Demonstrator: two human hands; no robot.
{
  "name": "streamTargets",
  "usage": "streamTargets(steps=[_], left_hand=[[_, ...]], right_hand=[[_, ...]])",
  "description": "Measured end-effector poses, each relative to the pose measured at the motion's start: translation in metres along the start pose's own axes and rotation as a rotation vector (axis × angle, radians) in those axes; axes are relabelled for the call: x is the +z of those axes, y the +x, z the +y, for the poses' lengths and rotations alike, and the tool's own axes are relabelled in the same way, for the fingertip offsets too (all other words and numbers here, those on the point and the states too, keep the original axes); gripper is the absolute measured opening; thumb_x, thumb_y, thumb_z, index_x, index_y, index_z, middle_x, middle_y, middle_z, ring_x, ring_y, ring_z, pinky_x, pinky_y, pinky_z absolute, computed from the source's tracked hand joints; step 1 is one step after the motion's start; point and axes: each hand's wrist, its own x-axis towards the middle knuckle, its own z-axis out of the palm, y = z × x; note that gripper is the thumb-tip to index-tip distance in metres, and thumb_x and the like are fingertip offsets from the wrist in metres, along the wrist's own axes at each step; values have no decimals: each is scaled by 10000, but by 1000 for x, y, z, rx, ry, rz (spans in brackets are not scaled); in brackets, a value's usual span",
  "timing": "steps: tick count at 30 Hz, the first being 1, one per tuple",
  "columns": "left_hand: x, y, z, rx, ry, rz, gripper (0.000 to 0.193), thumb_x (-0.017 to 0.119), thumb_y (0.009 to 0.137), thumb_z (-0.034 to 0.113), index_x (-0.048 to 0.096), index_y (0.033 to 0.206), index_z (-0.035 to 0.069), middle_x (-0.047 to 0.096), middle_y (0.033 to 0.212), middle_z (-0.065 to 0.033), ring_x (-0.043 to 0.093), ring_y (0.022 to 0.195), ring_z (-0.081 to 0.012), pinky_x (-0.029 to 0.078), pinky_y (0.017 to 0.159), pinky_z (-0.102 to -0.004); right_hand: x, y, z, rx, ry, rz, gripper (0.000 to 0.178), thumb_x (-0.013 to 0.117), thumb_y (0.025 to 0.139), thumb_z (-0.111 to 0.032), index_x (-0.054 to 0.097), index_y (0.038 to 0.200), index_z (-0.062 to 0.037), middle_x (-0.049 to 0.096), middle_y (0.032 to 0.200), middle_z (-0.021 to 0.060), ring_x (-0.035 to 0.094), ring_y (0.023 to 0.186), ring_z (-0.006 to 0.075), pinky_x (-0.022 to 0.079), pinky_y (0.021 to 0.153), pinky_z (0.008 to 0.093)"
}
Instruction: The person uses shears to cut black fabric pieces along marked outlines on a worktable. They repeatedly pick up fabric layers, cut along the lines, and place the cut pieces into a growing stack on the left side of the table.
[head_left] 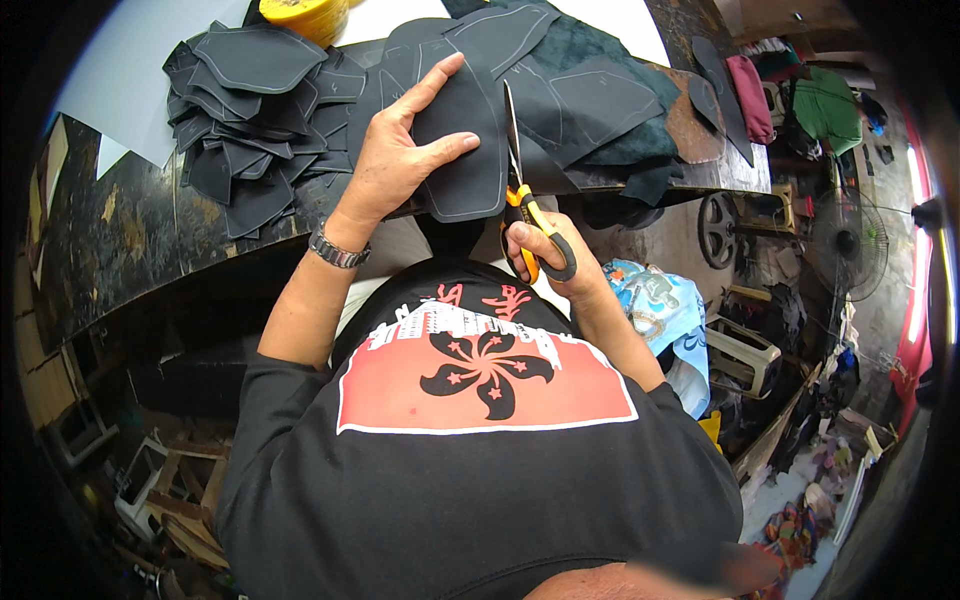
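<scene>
My left hand (395,160) holds a black sheet piece (465,165) with a pale outline drawn near its edge; thumb and index finger stretch over its top, the other fingers hidden. The piece reaches past the table's near edge. In my right hand (555,255) is a pair of scissors (528,203) with yellow and black handles. Their blades point away from me, along the right side of the piece. Whether they bite into material I cannot tell. More outlined black material (590,105) lies just beyond the blades.
A heap of cut black pieces (255,110) lies left on the worn dark table (140,225). Behind it stands a yellow round container (305,15). Dark green fabric (635,150) spreads at the right. Beyond the table are a handwheel (716,230), a fan (848,243) and a stool (745,355).
</scene>
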Motion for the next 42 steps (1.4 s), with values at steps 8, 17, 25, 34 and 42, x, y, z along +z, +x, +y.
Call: streamTargets(steps=[8,17,25,34,42], left_hand=[[-10,2,-1,18,37,-50,755,768,758,63,416,1426,31,440,1458,-95,408,1335,-176,292,1119,-304],[-12,2,-3,12,55,-74,763,771,756,79,416,1431,50,442,1458,-93,408,1338,-182,293,1119,-307],[-6,-4,5,20,9,-95,777,775,755,100,406,1437,50,434,1465,-97,405,1341,-188,285,1123,-317],[-9,-3,-2,41,37,-64,726,769,765,99,443,1411,40,491,1414,-101,476,1267,-170,347,1079,-301],[-5,2,-10,68,78,-9,669,749,779,84,475,1388,43,517,1391,-98,495,1253,-181,273,1126,-317]], right_hand=[[3,-3,8,45,-67,68,363,747,836,-326,566,705,-40,511,542,8,464,413,69,351,387,204],[-1,-5,5,102,-135,69,391,762,809,-358,566,675,-48,519,547,8,485,429,77,371,405,209],[-1,5,-2,5,-41,-4,407,741,825,-406,555,791,-45,530,593,11,511,479,84,417,444,214],[-4,2,3,81,-147,51,365,753,820,-323,551,690,-48,513,553,6,473,427,72,379,404,206],[-2,5,3,106,-104,10,372,741,828,-375,581,735,-52,543,601,14,521,493,81,407,433,219]])
